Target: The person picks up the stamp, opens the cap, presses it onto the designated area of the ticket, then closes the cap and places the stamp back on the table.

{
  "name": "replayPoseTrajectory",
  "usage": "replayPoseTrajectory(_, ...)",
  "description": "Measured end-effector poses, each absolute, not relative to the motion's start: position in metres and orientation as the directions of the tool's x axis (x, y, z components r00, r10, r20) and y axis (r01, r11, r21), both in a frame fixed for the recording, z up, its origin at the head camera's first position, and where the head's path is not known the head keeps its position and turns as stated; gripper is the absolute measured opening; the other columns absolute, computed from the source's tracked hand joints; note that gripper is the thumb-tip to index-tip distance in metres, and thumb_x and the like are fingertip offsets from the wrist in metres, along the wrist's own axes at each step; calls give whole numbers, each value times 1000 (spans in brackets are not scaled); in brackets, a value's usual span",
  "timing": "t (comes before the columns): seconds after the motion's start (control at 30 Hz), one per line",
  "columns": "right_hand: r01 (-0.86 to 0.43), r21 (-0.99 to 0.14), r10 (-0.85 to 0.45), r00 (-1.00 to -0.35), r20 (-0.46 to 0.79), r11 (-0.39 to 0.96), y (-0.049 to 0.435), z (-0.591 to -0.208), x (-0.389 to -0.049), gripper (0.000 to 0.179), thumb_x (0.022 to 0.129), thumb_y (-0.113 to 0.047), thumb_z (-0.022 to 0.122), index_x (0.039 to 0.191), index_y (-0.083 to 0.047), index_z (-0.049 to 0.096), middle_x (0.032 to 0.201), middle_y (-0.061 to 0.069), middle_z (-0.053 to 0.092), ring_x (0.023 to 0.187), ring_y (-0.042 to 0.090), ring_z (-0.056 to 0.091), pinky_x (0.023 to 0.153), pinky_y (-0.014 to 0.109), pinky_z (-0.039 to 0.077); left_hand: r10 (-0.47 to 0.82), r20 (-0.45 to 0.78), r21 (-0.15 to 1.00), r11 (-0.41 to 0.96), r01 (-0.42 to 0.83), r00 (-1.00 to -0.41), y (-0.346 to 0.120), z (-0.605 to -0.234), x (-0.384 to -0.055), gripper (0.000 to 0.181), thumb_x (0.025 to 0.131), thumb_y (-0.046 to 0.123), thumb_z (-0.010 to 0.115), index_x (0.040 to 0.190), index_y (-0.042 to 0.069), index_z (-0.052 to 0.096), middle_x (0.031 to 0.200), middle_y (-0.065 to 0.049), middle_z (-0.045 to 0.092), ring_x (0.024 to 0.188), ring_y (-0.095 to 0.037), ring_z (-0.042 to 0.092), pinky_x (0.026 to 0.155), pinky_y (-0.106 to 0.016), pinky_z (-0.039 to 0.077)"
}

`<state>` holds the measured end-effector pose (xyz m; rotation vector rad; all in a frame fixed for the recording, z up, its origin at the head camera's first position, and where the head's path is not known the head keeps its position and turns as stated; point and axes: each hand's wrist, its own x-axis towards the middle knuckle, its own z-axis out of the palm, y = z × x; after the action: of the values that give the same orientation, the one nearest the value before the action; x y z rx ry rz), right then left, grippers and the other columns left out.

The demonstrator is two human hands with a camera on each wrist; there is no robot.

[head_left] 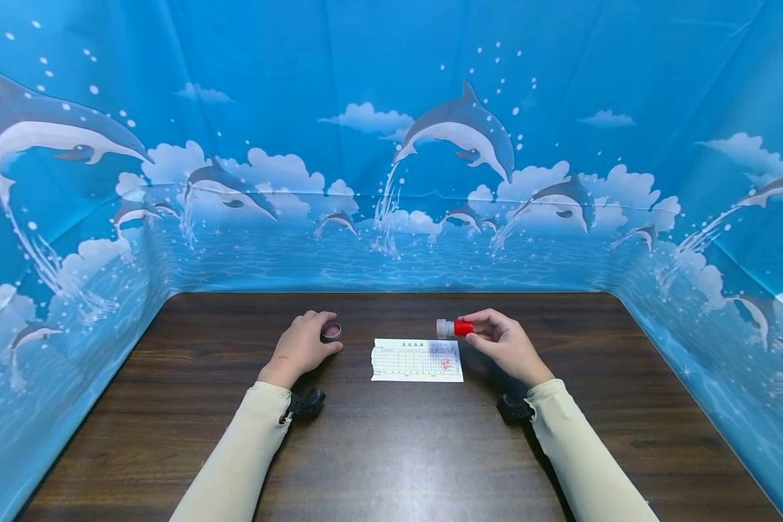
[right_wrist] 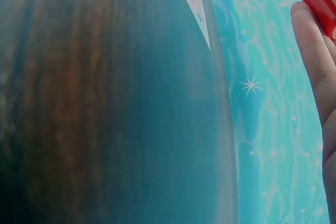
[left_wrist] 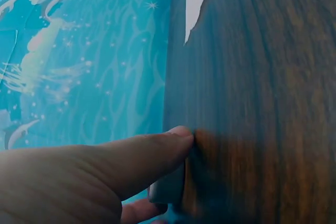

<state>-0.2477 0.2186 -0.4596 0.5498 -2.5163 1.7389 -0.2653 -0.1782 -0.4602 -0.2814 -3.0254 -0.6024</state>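
Observation:
My left hand (head_left: 299, 346) holds a small round ink pad (head_left: 330, 332) between thumb and fingers on the tabletop, left of a printed form. Its inside is dark reddish. In the left wrist view, the thumb partly hides the pad's side (left_wrist: 168, 184). My right hand (head_left: 505, 344) pinches a stamp (head_left: 464, 328) by its red handle. The stamp lies sideways in my fingers, its clear-grey end pointing left above the form's upper right corner. The white form (head_left: 414, 360) lies flat between both hands and bears a red seal mark near its right side.
A dark wood-grain table (head_left: 391, 449) spreads beneath both forearms. Behind it and along both sides hangs a blue cloth (head_left: 391, 261) printed with dolphins, meeting the table's edges. Each wrist wears a black strap with a small device (head_left: 514, 408).

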Motion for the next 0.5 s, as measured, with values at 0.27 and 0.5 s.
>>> replayPoseTrajectory(0.27,-318,-895,-274,-932,236,312,219,-458,-248,34,93,-4,76,126,-8,68,127,18,68,101,30,73,88,30,60,130,112,388,907,164,-985,-185,-463,-266,50,91,32,81,131,4,69,117,-19,64,106,-39,56,90,-55,51)
replayPoseTrajectory(0.5,-316,-897,-272,-933,235,309,220,-459,-248,33,94,-5,76,126,-9,68,128,18,68,102,30,73,88,30,60,154,159,435,876,210,-975,-183,-460,-267,46,93,28,79,133,8,69,124,-15,71,113,-35,66,94,-55,54)
